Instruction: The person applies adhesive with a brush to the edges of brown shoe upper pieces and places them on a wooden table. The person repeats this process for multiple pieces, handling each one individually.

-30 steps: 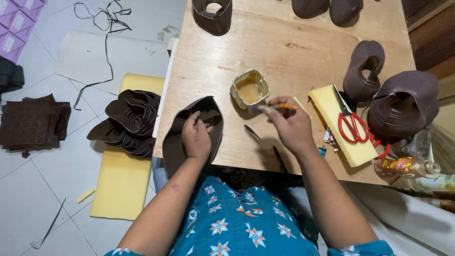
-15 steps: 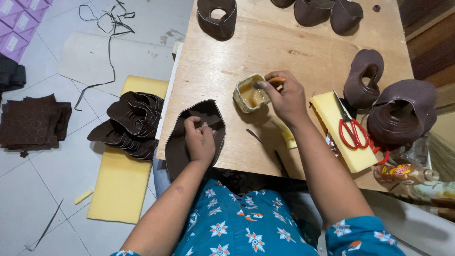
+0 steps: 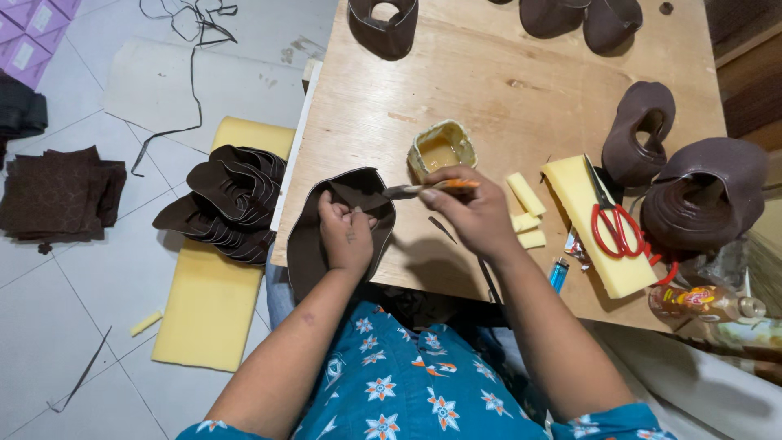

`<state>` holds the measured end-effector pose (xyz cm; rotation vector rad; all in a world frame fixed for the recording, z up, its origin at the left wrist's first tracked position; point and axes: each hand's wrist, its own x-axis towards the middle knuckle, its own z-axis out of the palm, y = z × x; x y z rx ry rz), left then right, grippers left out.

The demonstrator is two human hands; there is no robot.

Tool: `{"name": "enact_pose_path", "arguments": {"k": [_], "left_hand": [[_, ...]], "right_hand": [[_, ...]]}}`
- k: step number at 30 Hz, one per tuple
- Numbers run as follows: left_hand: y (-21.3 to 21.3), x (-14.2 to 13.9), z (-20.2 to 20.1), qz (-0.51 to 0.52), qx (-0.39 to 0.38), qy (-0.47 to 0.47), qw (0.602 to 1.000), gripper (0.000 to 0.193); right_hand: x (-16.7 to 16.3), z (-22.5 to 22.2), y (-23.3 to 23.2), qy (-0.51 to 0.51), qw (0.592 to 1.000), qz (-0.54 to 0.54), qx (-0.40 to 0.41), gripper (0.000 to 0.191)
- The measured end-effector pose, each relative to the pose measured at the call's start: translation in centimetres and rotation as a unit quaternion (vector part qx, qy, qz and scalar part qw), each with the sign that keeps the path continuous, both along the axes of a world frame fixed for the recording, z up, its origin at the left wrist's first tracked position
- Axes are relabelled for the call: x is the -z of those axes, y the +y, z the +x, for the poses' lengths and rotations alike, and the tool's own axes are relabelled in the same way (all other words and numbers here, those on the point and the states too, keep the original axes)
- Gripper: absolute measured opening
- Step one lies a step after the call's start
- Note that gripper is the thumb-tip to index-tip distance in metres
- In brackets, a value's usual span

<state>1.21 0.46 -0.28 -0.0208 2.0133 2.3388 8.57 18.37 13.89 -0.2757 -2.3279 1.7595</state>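
My left hand (image 3: 346,232) presses down on a dark brown leather shoe upper (image 3: 314,236) lying at the near left edge of the wooden table (image 3: 489,90). My right hand (image 3: 476,213) grips a small brush with an orange handle (image 3: 432,188), its bristle end pointing left over the upper. A squashed yellow tin of glue (image 3: 441,148) stands just beyond the brush.
Yellow foam block (image 3: 590,224) with red scissors (image 3: 615,224) lies to the right, small foam pieces (image 3: 525,208) beside it. Brown shoe uppers (image 3: 643,130) crowd the right and far edges. On the floor, a stack of uppers (image 3: 228,204) rests on yellow foam (image 3: 208,301).
My right hand drew the brush back from the glue tin toward the upper. My left hand shifted slightly on the leather.
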Motion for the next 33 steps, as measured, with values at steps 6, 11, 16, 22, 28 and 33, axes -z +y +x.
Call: {"name": "enact_pose_path", "arguments": {"k": [6, 11, 16, 22, 28, 33], "left_hand": [[-0.3, -0.1, -0.2, -0.059, 0.025, 0.021, 0.998, 0.062], [-0.6, -1.0, -0.1, -0.028, 0.046, 0.000, 0.999, 0.059], [-0.7, -1.5, -0.1, 0.000, 0.064, -0.006, 0.998, 0.046], [-1.0, -0.6, -0.4, -0.087, 0.068, 0.006, 0.994, 0.049], [-0.8, -0.3, -0.3, 0.007, 0.084, 0.003, 0.996, 0.059], [-0.9, -0.5, -0.2, -0.028, 0.094, 0.001, 0.995, 0.066]], "right_hand": [[4.1, -4.2, -3.7, 0.123, 0.975, 0.172, -0.067, 0.023], [5.6, -5.3, -2.8, 0.036, 0.987, 0.140, -0.067, 0.021], [5.5, -5.6, -1.9, 0.013, 0.996, -0.041, -0.078, 0.019], [4.7, -6.1, -2.8, -0.061, 0.993, 0.017, -0.102, 0.021], [1.0, -4.7, 1.3, 0.032, 0.998, -0.028, -0.053, 0.018], [-0.2, -4.6, 4.0, 0.054, 0.976, 0.197, 0.073, 0.018]]}}
